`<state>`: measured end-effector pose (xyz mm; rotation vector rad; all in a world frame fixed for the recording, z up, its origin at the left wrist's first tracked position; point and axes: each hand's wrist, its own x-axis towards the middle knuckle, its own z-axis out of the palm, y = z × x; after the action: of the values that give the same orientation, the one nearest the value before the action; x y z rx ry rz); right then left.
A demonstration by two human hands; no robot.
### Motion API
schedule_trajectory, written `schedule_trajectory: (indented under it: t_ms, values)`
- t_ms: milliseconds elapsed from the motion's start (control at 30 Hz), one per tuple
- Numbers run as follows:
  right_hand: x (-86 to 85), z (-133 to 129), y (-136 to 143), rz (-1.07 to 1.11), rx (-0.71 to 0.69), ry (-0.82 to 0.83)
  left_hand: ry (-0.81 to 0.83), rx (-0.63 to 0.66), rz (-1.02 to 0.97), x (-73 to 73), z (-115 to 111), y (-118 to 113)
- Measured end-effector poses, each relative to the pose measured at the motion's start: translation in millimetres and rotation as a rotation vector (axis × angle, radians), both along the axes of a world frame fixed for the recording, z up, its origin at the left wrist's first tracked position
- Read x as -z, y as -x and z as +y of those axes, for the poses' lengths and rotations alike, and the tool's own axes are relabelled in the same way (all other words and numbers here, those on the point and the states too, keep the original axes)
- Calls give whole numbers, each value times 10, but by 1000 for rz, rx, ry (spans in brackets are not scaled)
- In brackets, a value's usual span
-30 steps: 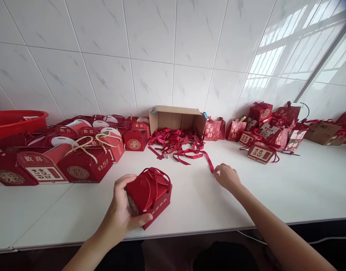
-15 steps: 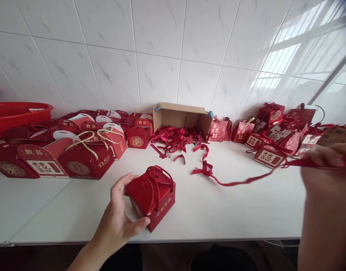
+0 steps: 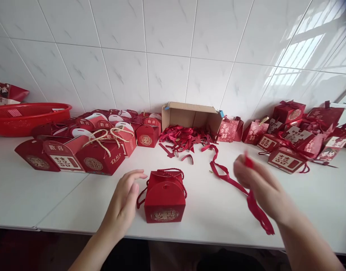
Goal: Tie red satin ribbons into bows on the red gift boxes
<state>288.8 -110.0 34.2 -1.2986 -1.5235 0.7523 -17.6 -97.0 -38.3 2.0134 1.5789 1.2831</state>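
Observation:
A red gift box [image 3: 165, 199] with dark red cord loops over its top stands near the table's front edge, its round gold emblem facing me. Just left of it is my left hand [image 3: 125, 201], fingers apart and slightly curled, holding nothing. To the right of the box my right hand [image 3: 257, 184], blurred by motion, is closed on a red ribbon [image 3: 228, 178]. One length of the ribbon runs back across the table and another end hangs below the hand.
Several red boxes [image 3: 101, 158] crowd the left side beside a red basket [image 3: 32, 120]. At the wall, an open cardboard box [image 3: 192, 109] has a heap of red ribbons [image 3: 184, 137] at its mouth. More wrapped boxes [image 3: 286, 160] are piled on the right.
The red box has turned its emblem side towards me, and my left hand has let go of it. My right hand has moved left with the ribbon from the far right.

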Motion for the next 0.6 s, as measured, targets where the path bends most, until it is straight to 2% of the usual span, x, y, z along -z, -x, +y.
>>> schedule_trajectory:
  t_ms: [133, 200, 267, 400, 500, 600]
  values:
    - [147, 72, 192, -5, -63, 186, 73, 160, -152, -155, 161, -135]
    - [210, 109, 169, 15, -88, 217, 50, 175, -144, -189, 194, -184]
    - [237, 128, 103, 44, -69, 203, 27, 148, -71, -197, 183, -205]
    - [202, 86, -88, 125, 59, 147, -49, 135, 77, -201, 64, -204]
    - [165, 14, -221, 192, 87, 80, -94, 164, 75, -226, -33, -213]
    - [151, -68, -292, 202, 76, 60, -29, 239, 36, -272, -55, -235]
